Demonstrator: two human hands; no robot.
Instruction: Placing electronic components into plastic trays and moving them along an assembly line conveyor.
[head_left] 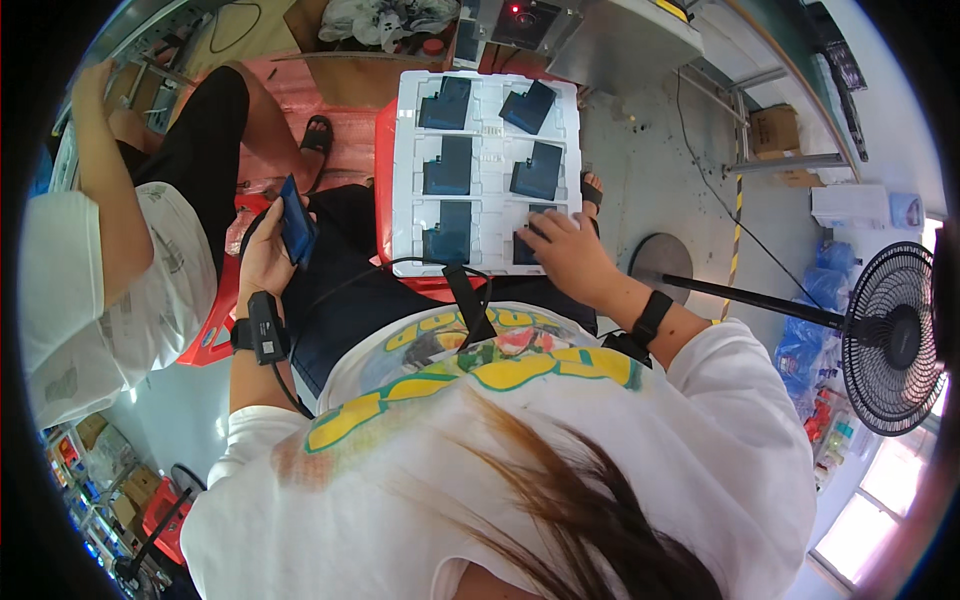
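Observation:
My left hand point(265, 250) is closed round a thin, dark blue flat piece point(298, 222), held up at the left of a white moulded tray point(490, 150). My right hand point(572, 250) lies over the tray's near right compartment. Its bent fingers are on a dark flat piece point(524, 250), and they hide much of it. Several similar dark blue pieces with a notched corner sit in the other compartments, such as the near left piece point(449, 232) and the middle right piece point(537, 170). The far right piece point(528, 106) lies tilted in its compartment.
The tray rests on a red stool point(384, 180). Close on my left sits another person point(120, 250). A black fan point(895, 338) stands at the right. Beyond the tray are a metal machine point(625, 45) and a cardboard box point(350, 80). A cable runs from my left wrist across my lap.

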